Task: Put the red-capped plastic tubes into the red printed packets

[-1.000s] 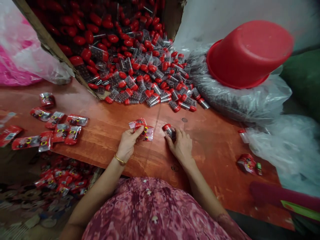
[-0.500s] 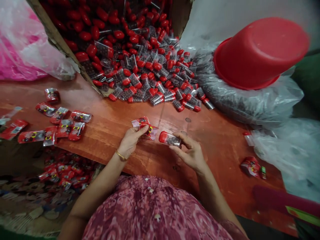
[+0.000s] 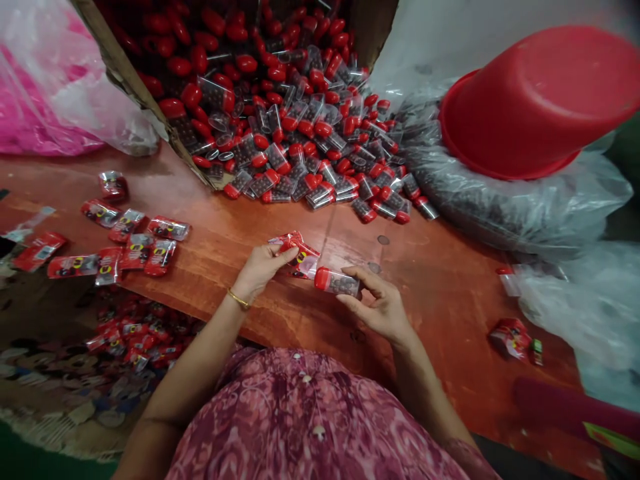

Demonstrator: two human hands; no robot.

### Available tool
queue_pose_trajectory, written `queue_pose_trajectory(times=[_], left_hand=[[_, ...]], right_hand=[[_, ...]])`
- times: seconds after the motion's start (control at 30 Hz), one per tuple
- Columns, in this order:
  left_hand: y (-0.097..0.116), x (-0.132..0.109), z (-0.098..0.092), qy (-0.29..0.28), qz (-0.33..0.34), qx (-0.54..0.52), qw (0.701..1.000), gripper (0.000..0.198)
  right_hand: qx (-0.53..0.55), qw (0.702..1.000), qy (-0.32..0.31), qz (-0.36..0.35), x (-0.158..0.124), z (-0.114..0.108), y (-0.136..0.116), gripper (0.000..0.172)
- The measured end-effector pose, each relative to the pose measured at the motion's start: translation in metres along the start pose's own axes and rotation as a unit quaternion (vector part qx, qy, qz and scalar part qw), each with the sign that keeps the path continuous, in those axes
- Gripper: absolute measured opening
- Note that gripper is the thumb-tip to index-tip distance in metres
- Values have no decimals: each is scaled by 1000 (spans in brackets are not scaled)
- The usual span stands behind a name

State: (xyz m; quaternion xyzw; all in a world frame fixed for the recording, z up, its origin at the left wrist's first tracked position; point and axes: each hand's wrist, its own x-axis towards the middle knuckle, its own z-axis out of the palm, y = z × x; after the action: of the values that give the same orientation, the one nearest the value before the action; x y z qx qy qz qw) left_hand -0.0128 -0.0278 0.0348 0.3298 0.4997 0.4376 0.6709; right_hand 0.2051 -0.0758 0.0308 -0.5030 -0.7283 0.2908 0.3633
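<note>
My left hand point(image 3: 259, 272) pinches a small red printed packet point(image 3: 298, 255) just above the reddish wooden table point(image 3: 440, 293). My right hand point(image 3: 381, 307) grips a little clear container with a red cap point(image 3: 336, 281), held sideways with the cap pointing at the packet's mouth. Cap and packet nearly touch. Beyond both hands lies a heap of the same red-capped containers point(image 3: 300, 147), spilling from a tipped cardboard box point(image 3: 127, 77).
Several filled red packets point(image 3: 130, 243) lie on the table at left, with more on the floor point(image 3: 135, 337) below its edge. A red basin point(image 3: 537, 100) rests upside down on plastic bags point(image 3: 505, 207) at right. One loose packet point(image 3: 513, 337) sits near the right edge.
My right hand lifted the container off the table and brought it left to the packet. My left hand kept the packet and rose slightly.
</note>
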Motion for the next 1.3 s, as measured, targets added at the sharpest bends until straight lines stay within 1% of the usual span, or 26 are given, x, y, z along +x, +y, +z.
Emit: queue_pose_trajectory(times=[0.13,0.2,0.33,0.5,0.57,0.73,0.93,1.0,1.03,1.1,1.17,1.23,1.3], left_hand=[[4,1,2,0,-17,-34,999,34],[6,0,3,-7,-17,-22,1000,31],[7,0,1,-21,5,27,999,22],[9,1,-3,3,29,60,998,15],[9,1,-3,4,37,68,997,15],[10,-1,-4,-26,39,117,992,18],[9,-1,-7,-48,44,132,989,17],[6,-2,-3,-35,47,92,994,15],[4,-3,1,-20,47,51,997,17],[-1,-5,9,15,36,-56,998,26],[-5,-7,18,38,9,-144,989,34],[-8,-9,25,45,-17,-188,981,37],[-11,-11,30,50,-29,-206,977,40]], right_hand=[[5,1000,12,7,-1,0,-1,35],[4,1000,13,0,-1,1,-2,36],[1,1000,13,-11,0,1,-6,36],[-16,1000,22,-14,-3,-2,-10,35],[-24,999,23,-18,-3,-3,-11,34],[-38,999,-1,-33,1,0,-13,33],[-45,999,15,-17,2,9,-8,33],[-39,998,36,-15,1,14,-6,33],[-38,998,48,-15,1,17,-5,33],[-39,997,68,-22,1,22,-5,33],[-45,995,79,-35,3,26,-6,33],[-51,994,89,-48,5,31,-8,32],[-58,992,104,-52,6,36,-9,31]])
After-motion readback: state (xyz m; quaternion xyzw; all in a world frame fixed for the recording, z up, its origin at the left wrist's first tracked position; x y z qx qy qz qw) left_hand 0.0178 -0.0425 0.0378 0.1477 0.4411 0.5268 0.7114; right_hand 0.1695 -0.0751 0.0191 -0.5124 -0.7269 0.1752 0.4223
